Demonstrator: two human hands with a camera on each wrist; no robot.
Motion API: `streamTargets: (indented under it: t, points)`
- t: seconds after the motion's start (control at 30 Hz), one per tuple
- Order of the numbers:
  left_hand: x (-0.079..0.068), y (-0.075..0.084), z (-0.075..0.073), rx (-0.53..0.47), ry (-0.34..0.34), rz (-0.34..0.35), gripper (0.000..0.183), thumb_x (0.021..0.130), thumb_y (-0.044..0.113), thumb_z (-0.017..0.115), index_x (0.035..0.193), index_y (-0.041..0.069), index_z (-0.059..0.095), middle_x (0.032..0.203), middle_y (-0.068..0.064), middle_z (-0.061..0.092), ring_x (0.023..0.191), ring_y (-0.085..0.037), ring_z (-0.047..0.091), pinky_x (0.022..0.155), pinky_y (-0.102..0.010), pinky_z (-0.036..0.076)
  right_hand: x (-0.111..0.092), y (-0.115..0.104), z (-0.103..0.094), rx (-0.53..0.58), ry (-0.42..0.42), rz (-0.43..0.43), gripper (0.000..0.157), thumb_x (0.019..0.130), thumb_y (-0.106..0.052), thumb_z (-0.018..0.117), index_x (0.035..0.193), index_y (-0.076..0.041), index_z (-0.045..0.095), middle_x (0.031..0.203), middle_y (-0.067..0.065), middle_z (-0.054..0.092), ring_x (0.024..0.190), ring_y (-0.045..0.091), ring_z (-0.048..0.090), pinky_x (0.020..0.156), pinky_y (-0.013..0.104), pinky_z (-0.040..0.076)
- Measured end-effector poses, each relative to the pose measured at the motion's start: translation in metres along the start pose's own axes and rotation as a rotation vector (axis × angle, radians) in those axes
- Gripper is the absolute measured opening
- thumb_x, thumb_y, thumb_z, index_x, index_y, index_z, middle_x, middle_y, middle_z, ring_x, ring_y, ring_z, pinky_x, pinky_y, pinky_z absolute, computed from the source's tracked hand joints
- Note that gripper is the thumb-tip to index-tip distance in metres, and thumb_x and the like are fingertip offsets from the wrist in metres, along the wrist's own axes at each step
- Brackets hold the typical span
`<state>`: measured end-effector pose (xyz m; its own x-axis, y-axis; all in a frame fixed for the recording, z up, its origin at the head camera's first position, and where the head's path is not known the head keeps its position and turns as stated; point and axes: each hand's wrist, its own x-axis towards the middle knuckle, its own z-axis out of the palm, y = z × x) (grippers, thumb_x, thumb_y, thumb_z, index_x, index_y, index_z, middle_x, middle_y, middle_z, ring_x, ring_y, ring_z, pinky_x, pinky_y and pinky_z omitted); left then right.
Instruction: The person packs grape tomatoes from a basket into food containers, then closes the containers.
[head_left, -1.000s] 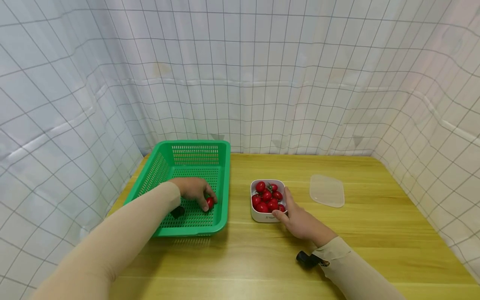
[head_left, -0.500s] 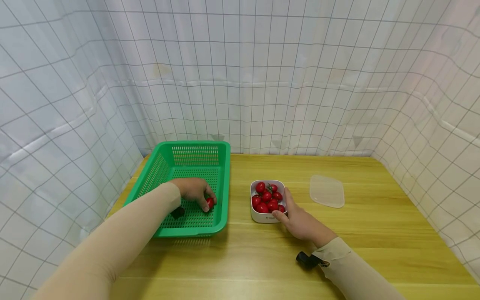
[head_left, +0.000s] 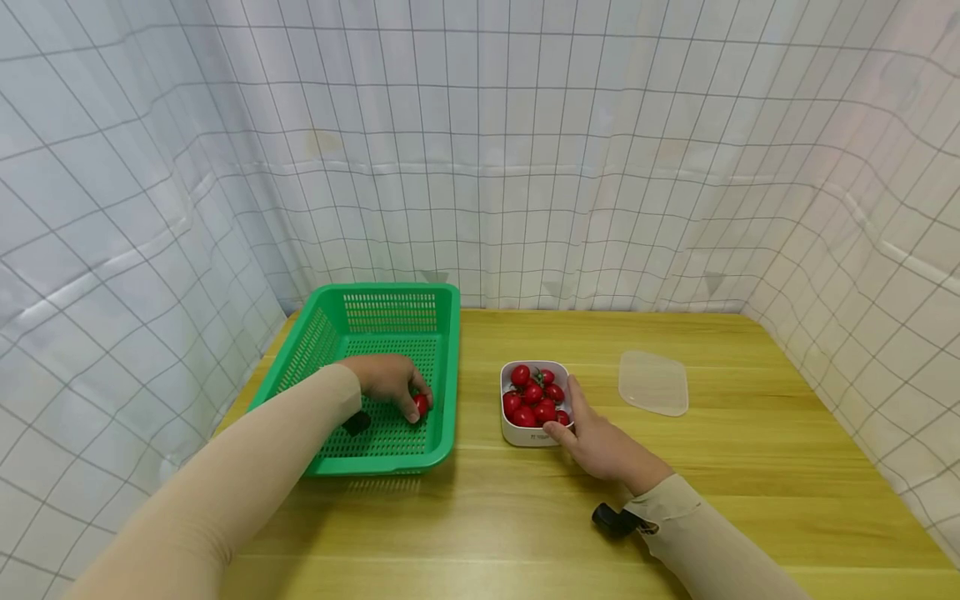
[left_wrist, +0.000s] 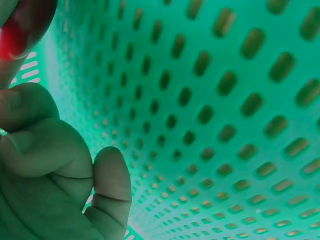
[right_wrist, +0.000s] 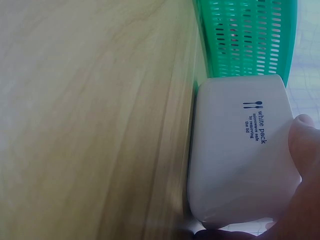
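Note:
Inside the green basket [head_left: 453, 358], my left hand [head_left: 386, 379] pinches a red cherry tomato [head_left: 421, 406] between thumb and fingers, low by the right wall. The left wrist view catches that tomato [left_wrist: 27, 25] at its upper left corner, above curled fingers [left_wrist: 45, 150]. To the right of the basket stands a white food container [head_left: 528, 436] filled with several cherry tomatoes [head_left: 533, 393], some with green stems. My right hand [head_left: 600, 442] grips its right side, thumb at the front and fingers along the side. In the right wrist view, the container's printed wall [right_wrist: 240, 155] rests on the table.
A translucent flat lid [head_left: 653, 382] lies on the wooden table [head_left: 495, 525], right of the container. White grid-patterned curtains [head_left: 540, 167] close off the back and both sides. The basket's raised walls surround my left hand.

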<state>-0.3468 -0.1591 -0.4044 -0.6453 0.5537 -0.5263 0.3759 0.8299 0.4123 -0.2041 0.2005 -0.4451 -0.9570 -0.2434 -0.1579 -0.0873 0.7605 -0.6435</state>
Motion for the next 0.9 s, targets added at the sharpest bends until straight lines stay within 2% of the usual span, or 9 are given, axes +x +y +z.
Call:
streamTargets:
  t: [0.3,0.6,0.9]
  points:
    - [-0.008,0.005,-0.009,0.014,0.035,0.04,0.038,0.089,0.032,0.086,0.125,0.024,0.078,0.122,0.002,0.074,0.108,-0.016,0.063,0.095,-0.036,0.055,0.0,-0.001,-0.001,0.01,-0.001,0.003,0.104,0.107,-0.059,0.049,0.166,-0.001,-0.013,0.172,0.029,0.018,0.157,0.049,0.028,0.128,0.062,0.024]
    - [-0.008,0.002,-0.011,0.007,0.046,0.046,0.042,0.088,0.034,0.086,0.127,0.022,0.077,0.125,0.001,0.073,0.108,-0.017,0.064,0.093,-0.036,0.056,0.0,-0.001,-0.001,0.013,-0.004,-0.003,0.104,0.107,-0.059,0.049,0.166,0.0,-0.013,0.172,0.03,0.018,0.157,0.049,0.028,0.128,0.062,0.024]
    - [-0.013,0.004,-0.021,-0.01,0.074,0.093,0.039,0.091,0.034,0.084,0.127,0.019,0.077,0.118,0.002,0.074,0.103,-0.018,0.063,0.088,-0.034,0.054,0.0,0.0,0.0,0.006,-0.001,-0.003,0.104,0.107,-0.06,0.048,0.166,-0.001,-0.013,0.172,0.03,0.018,0.156,0.048,0.029,0.127,0.062,0.025]
